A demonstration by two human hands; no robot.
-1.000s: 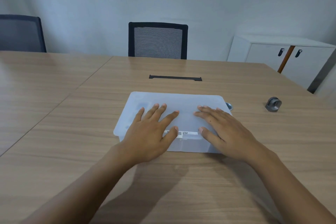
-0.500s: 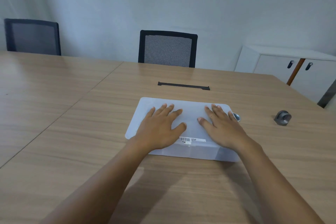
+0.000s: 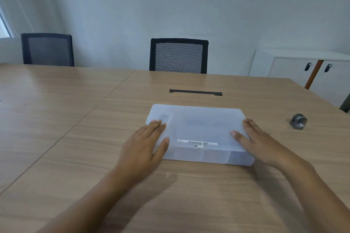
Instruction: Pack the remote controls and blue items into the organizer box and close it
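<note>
The translucent white organizer box (image 3: 198,128) lies on the wooden table with its lid down; a barcode label runs along the lid's near edge. Faint dark and bluish shapes show through the lid, too dim to name. My left hand (image 3: 145,145) rests flat over the box's near left corner, fingers together, thumb on the lid. My right hand (image 3: 255,140) lies flat along the right edge, thumb on the lid. Neither hand holds anything. No remote controls or blue items are in the open.
A small grey round object (image 3: 298,121) sits on the table (image 3: 75,138) to the right. A black cable slot (image 3: 195,92) lies behind the box. Two dark chairs (image 3: 179,56) stand at the far edge, and a white cabinet (image 3: 303,68) is at the right.
Both hands have slid apart from the middle of the lid to the box's left and right sides. The camera view has tilted upward and to the left.
</note>
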